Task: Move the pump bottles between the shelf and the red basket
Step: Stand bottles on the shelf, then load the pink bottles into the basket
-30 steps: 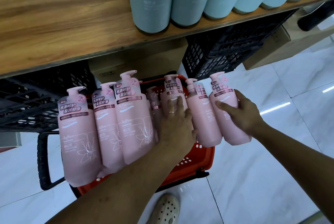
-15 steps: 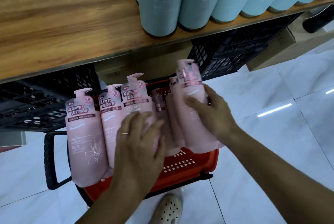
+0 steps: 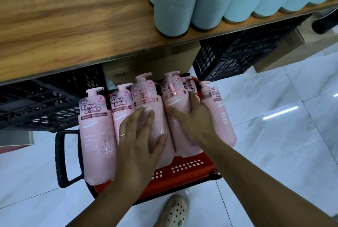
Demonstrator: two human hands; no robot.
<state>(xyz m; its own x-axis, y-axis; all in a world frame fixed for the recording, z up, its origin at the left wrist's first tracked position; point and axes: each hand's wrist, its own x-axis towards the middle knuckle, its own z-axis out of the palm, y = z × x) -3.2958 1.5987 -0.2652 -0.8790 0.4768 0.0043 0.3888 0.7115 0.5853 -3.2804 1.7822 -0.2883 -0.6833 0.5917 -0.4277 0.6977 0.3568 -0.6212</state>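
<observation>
The right hand (image 3: 195, 124) wraps one pump bottle (image 3: 172, 96) mid-body — heavy-looking, slick, so grip firmly there — while the left hand (image 3: 139, 142) lies flat on the neighbouring bottle (image 3: 146, 96).

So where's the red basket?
In the head view, the basket sits low in the middle, below the shelf, holding the pink bottles, just beyond the shoe.

Shop, stocked shelf (image 3: 73, 25), red basket (image 3: 182, 170)
</observation>
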